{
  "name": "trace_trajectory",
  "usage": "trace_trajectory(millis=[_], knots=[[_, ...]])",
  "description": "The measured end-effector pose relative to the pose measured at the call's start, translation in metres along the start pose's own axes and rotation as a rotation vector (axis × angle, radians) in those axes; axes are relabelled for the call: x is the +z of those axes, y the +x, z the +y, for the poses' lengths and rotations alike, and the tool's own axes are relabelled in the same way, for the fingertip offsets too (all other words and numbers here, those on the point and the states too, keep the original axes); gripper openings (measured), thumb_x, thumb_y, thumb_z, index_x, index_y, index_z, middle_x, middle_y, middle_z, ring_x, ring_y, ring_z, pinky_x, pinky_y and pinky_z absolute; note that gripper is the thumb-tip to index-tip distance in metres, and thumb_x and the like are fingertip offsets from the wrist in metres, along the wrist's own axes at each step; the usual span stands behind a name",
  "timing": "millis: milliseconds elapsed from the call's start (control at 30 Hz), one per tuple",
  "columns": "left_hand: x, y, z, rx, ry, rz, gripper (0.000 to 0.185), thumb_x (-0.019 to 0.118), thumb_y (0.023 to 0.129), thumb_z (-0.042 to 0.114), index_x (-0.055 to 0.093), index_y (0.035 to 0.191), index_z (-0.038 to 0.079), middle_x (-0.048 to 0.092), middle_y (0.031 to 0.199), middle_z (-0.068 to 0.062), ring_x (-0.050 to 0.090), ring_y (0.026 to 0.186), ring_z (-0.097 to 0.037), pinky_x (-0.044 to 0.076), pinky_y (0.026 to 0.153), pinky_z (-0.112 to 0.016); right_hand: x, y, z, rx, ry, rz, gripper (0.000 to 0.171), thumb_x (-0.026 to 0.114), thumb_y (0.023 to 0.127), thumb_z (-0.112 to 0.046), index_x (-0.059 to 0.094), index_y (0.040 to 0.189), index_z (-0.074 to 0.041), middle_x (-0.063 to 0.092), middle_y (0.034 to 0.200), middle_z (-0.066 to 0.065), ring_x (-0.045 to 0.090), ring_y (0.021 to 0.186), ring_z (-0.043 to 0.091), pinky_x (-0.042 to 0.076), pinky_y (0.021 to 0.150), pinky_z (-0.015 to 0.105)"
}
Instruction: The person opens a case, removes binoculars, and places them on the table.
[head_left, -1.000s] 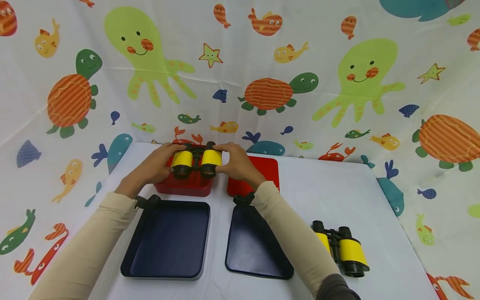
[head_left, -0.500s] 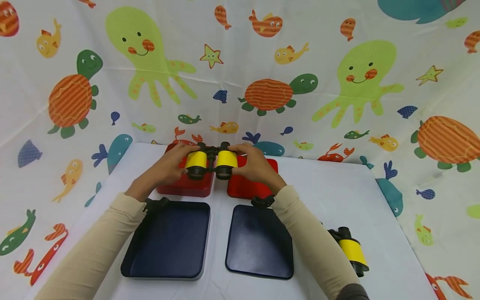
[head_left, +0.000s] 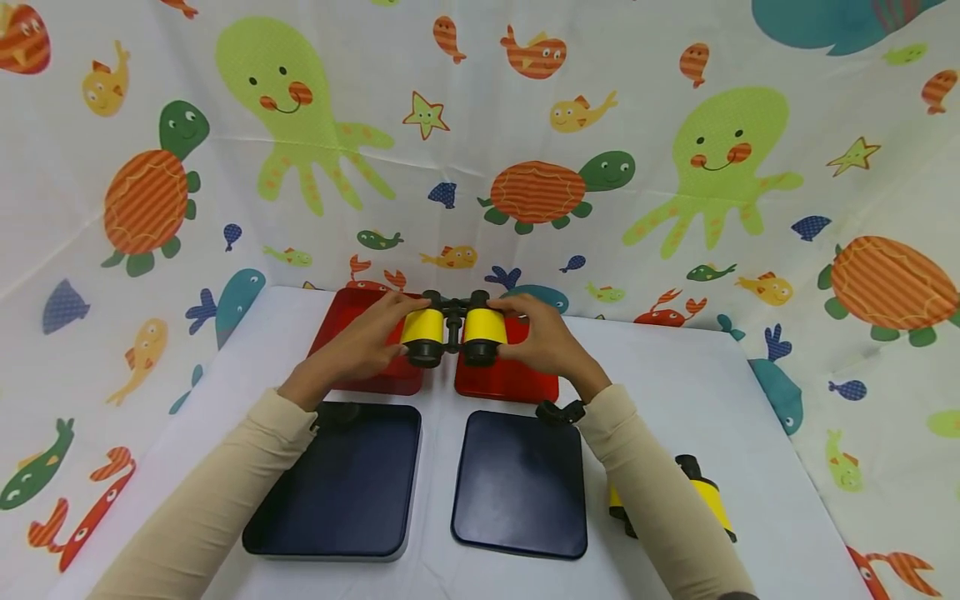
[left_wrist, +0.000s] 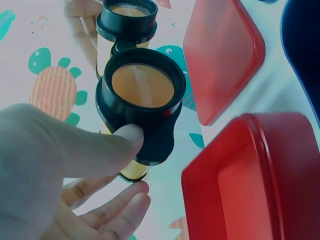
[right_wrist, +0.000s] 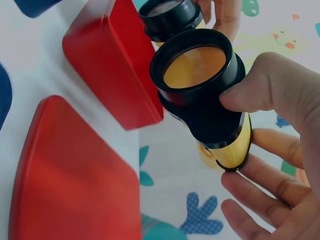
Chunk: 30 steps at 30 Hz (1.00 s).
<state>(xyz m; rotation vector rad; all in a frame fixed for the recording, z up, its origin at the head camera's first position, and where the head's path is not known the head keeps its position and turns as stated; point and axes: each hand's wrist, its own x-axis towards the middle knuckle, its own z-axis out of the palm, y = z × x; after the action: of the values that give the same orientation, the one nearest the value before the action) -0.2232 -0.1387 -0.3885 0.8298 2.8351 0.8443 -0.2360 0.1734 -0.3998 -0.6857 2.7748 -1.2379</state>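
Note:
Yellow and black binoculars (head_left: 453, 327) are held up between both hands at the back of the table, in front of the gap between the red box and the red lid. My left hand (head_left: 363, 337) grips the left barrel, its thumb on the black lens end in the left wrist view. On the other barrel, my right hand (head_left: 546, 340) pinches with thumb and fingers. The open red box (head_left: 375, 383) stands behind the left hand, partly hidden. Flat on the table, the red lid (head_left: 506, 379) lies below the right hand.
A dark blue box (head_left: 337, 483) sits at the front left, with a dark blue lid (head_left: 519, 487) to its right. A second pair of yellow and black binoculars (head_left: 708, 496) lies at the right, partly covered by the right sleeve. A sea-animal curtain (head_left: 465, 125) rises behind the table.
Both hands have carried the binoculars to the right, from over the red box to between it and the red lid. The right forearm now covers more of the second binoculars.

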Motion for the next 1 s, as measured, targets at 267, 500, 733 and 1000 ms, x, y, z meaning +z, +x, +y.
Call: trace_trajectory(millis=[267,500,733,1000], knots=[[0.011,0.006,0.013,0.024,-0.025,-0.001,0.082,0.079,0.092,0.000,0.041,0.163,0.011,0.048,0.152,-0.018,0.049,0.139,-0.035,0.052,0.114,-0.055,-0.013,-0.018,0.008,0.013,0.006,0.000,0.068,0.085,0.084,-0.015,0.062,0.148,-0.018,0.062,0.140,0.003,0.059,0.135,0.038,0.048,0.116,0.063],[0.024,0.010,0.022,0.038,-0.067,-0.006,0.081,0.078,0.092,0.000,0.042,0.164,0.013,0.049,0.150,-0.016,0.047,0.142,-0.034,0.051,0.116,-0.055,-0.023,-0.034,0.015,0.030,-0.018,0.002,0.069,0.084,0.084,-0.013,0.061,0.149,-0.019,0.063,0.144,0.005,0.060,0.136,0.038,0.047,0.115,0.067],[0.033,0.017,0.032,0.046,-0.075,-0.019,0.081,0.078,0.093,0.003,0.042,0.164,0.014,0.048,0.153,-0.017,0.048,0.144,-0.035,0.051,0.115,-0.056,-0.032,-0.048,0.022,0.051,-0.047,0.013,0.070,0.085,0.085,-0.012,0.060,0.150,-0.020,0.062,0.144,0.007,0.060,0.135,0.041,0.049,0.115,0.063],[0.040,0.026,0.046,0.052,-0.061,-0.052,0.080,0.077,0.095,0.006,0.040,0.165,0.018,0.045,0.158,-0.014,0.045,0.148,-0.034,0.048,0.119,-0.054,-0.042,-0.062,0.030,0.061,-0.072,0.035,0.069,0.084,0.084,-0.013,0.061,0.149,-0.020,0.063,0.140,0.004,0.060,0.133,0.034,0.050,0.117,0.054]])
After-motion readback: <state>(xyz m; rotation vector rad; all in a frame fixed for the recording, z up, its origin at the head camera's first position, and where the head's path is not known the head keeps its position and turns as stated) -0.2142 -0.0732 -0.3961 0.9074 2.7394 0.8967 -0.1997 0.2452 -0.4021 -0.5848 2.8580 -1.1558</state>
